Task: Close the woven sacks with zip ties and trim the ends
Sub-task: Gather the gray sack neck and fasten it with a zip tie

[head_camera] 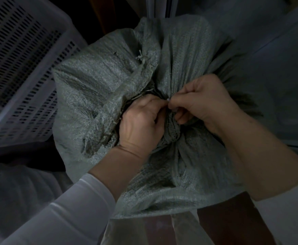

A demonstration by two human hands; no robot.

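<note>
The left hand (141, 124) and the right hand (203, 101) meet fingertip to fingertip over the gathered neck of a grey-green woven plastic sack (171, 131), both curled closed in a pinch on a small pale piece of plastic, apparently the white zip tie (168, 100), which shows only as a bright speck between the thumbs and forefingers; how far it runs round the neck cannot be told in the dim light. Directly beneath the two hands the sack cloth is bunched into a tight twisted rope of folds, and from that knot the fabric fans outward in pleats on every side. Beyond the left hand's knuckles the loose mouth of the sack flops open, with frayed strands along its cut edge (142, 58). The left forearm wears a white long sleeve (70, 209) pushed back from the wrist; the right forearm is bare. Farther out past the left hand stands a white perforated plastic crate (20, 68), tilted in the wide view and just beside the sack. Out beyond the right hand lies a pale grey smooth surface (277, 59), too dark to identify. Nearest the body, below both wrists, a clear plastic sheet (162, 230) overlaps a dark reddish-brown surface (224, 223)
</note>
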